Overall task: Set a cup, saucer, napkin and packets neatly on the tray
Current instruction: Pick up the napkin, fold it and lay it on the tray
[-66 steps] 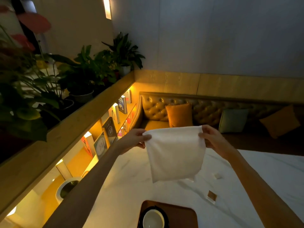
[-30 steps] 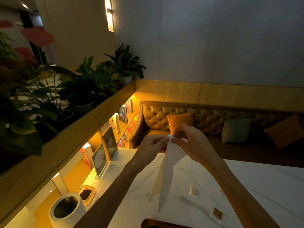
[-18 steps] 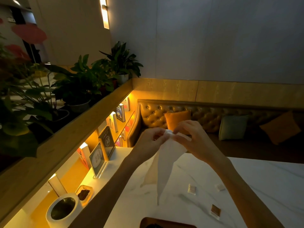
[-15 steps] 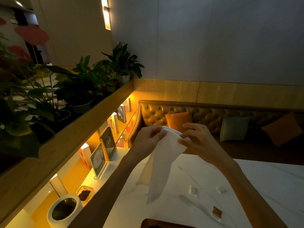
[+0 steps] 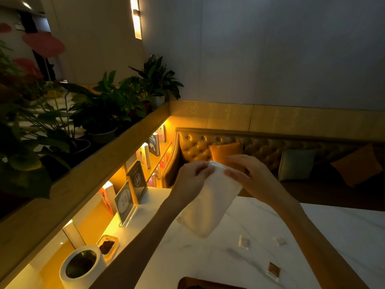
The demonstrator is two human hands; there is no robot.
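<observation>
A white napkin (image 5: pixel 210 203), folded over, hangs in the air above the white marble table (image 5: pixel 333 236). My left hand (image 5: pixel 192 177) pinches its top left corner. My right hand (image 5: pixel 248 176) touches its top right edge with the fingers spread. Three small packets lie on the table: a pale packet (image 5: pixel 243 242), a second pale packet (image 5: pixel 279 240) and a brown packet (image 5: pixel 273 271). Only the far rim of the dark wooden tray (image 5: pixel 187 283) shows at the bottom edge. The cup and saucer are out of view.
A lit shelf on the left holds a white cylindrical container (image 5: pixel 80 268), a small glass dish (image 5: pixel 108 246), framed table signs (image 5: pixel 125 203) and books. Potted plants (image 5: pixel 104 105) stand on the ledge above. A tufted sofa with cushions (image 5: pixel 225 151) lies beyond the table.
The napkin, held spread open at first, was folded in half by bringing my hands together. My right hand's fingers have since opened along the top edge, and the napkin hangs shorter and wider.
</observation>
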